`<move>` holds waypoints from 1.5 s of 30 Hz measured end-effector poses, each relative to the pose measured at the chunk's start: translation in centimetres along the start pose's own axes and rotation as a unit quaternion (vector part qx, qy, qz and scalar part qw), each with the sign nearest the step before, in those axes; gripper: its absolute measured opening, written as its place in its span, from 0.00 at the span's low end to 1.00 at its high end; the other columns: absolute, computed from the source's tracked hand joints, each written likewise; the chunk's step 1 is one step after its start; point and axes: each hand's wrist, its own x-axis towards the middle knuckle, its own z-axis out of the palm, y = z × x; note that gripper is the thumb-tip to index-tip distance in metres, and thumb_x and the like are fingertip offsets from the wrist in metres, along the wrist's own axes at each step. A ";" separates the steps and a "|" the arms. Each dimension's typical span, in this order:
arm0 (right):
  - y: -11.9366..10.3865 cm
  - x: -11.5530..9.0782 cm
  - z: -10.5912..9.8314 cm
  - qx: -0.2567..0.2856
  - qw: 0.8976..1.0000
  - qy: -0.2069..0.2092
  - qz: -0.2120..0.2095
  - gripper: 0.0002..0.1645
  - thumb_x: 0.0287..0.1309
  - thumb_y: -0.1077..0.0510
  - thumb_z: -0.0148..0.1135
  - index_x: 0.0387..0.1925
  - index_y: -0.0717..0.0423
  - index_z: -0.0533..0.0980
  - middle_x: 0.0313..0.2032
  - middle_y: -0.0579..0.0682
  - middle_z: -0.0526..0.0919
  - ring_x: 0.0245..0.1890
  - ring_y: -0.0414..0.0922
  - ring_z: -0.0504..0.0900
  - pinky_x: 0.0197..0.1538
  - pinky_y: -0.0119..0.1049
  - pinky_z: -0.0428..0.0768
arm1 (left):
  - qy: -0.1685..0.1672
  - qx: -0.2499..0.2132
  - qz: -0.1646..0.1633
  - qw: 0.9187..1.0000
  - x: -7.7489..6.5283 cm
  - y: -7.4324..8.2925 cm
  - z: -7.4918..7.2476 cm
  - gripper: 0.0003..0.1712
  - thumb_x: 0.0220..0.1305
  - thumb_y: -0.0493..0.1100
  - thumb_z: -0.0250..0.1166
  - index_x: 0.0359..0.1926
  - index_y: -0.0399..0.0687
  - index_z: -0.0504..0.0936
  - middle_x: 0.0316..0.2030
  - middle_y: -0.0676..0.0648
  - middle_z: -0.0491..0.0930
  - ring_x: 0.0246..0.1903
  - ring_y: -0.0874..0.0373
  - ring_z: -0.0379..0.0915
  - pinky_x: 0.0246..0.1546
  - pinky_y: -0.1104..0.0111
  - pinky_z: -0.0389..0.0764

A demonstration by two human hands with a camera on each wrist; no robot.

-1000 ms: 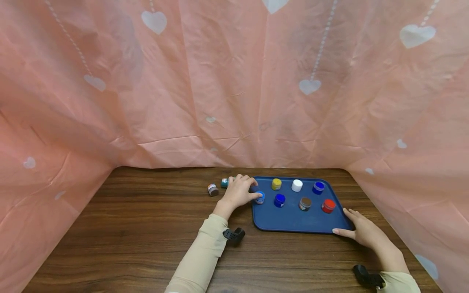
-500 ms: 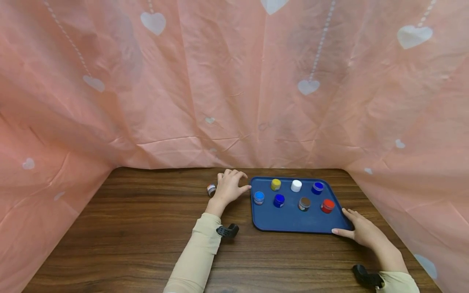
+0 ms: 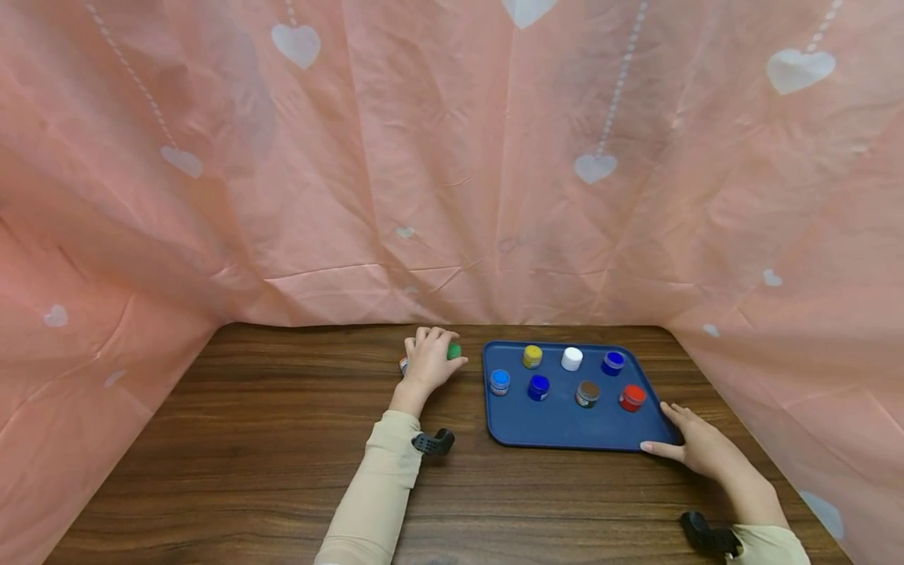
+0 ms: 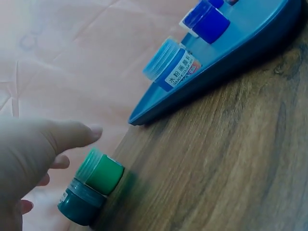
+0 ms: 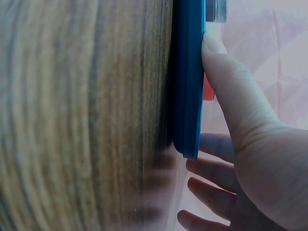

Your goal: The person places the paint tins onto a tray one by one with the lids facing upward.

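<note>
My left hand [image 3: 428, 362] hovers over the paint jars left of the tray, thumb stretched out and fingers bent a little. Between thumb and fingers shows a green paint jar [image 3: 454, 351]; in the left wrist view this green jar [image 4: 101, 172] stands against a dark teal paint jar [image 4: 82, 202], both on the table. Another jar [image 3: 403, 366] is mostly hidden behind the hand. My right hand [image 3: 706, 447] rests at the near right corner of the blue tray [image 3: 565, 428]. In the right wrist view its thumb [image 5: 236, 86] lies on the tray's rim, with the fingers spread past the corner.
On the tray stand several paint jars: light blue [image 3: 499, 382], yellow [image 3: 533, 356], white [image 3: 572, 359], blue [image 3: 613, 362], dark blue [image 3: 538, 387], brown [image 3: 587, 394] and red [image 3: 632, 397]. A pink curtain [image 3: 452, 196] hangs behind the wooden table [image 3: 247, 439].
My left hand has let go of the light blue jar on the tray and moved left to the green jar. My right hand stays at the tray's corner.
</note>
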 end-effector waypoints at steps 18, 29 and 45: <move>0.2 0.0 0.2 0.001 1.000 0.007 -0.005 0.59 0.52 0.32 0.65 0.66 0.76 0.61 0.62 0.83 0.60 0.61 0.80 0.61 0.55 0.70 0.66 | -0.020 0.031 0.000 0.999 -0.3 0.0 0.4 0.25 0.61 0.50 0.69 0.59 0.54 0.79 0.56 0.48 0.79 0.57 0.47 0.63 0.53 0.51 0.60; 0.2 0.0 0.2 0.007 1.000 0.003 -0.002 0.61 0.51 0.31 0.65 0.66 0.76 0.60 0.63 0.83 0.59 0.61 0.80 0.60 0.56 0.71 0.65 | -0.031 0.040 0.005 0.999 -0.1 0.4 0.6 0.20 0.60 0.52 0.69 0.52 0.53 0.83 0.50 0.49 0.80 0.56 0.48 0.64 0.52 0.50 0.60; 0.0 -0.1 0.2 0.002 1.000 0.013 -0.006 0.59 0.51 0.32 0.66 0.66 0.76 0.61 0.63 0.83 0.60 0.60 0.80 0.61 0.55 0.70 0.66 | 0.003 0.034 0.032 0.999 0.0 1.7 0.0 0.17 0.58 0.56 0.68 0.46 0.57 0.83 0.46 0.52 0.81 0.50 0.53 0.66 0.50 0.54 0.58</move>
